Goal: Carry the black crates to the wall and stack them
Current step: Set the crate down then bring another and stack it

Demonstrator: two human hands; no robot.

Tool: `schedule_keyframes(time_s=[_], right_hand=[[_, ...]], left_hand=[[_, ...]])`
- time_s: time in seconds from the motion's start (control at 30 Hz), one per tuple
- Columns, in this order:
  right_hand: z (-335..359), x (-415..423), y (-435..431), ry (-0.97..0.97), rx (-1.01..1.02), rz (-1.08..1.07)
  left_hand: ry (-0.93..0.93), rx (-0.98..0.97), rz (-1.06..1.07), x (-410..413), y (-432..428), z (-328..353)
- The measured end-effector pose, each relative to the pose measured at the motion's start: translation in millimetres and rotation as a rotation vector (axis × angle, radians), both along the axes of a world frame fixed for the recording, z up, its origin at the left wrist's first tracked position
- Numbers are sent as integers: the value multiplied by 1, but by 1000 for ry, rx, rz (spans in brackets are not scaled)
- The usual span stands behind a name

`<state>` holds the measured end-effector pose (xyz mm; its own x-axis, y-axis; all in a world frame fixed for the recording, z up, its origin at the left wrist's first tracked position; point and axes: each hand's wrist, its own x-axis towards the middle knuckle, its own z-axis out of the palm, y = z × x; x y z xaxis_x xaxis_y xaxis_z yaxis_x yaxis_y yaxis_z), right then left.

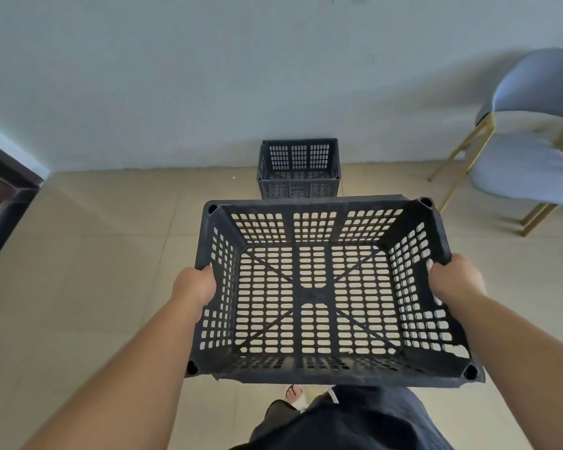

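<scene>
Head: both hands (pixel 195 287) gripping crate (pixel 322 368)

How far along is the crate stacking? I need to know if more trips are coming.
Done: a crate already sits on the floor against the wall; it may be more than one stacked. In hand: a second, empty crate, held at its sides by the left hand and right hand, facing the wall. Left: walk over and set it on top. Other crates, if any, are out of view.

Both hands grip black crate (pixel 325 287); second crate (pixel 299 168) at wall.
</scene>
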<state>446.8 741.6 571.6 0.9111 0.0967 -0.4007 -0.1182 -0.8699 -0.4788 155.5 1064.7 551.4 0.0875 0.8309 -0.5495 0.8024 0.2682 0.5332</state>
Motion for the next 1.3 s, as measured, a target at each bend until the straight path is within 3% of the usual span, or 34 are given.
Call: schedule_keyframes(time_s=[0.27, 0.53, 0.77, 1.3], right_hand=[[-9, 111, 98, -13, 10, -60], [3, 227, 215, -1, 35, -5], [0, 301, 308, -12, 18, 27], [-29, 437, 488, 15, -42, -144]], left_hand=[[34, 15, -32, 124, 100, 8], [-4, 3, 94, 219, 191, 26], [-57, -62, 113, 292, 275, 25], [-71, -131, 12, 467, 481, -7]])
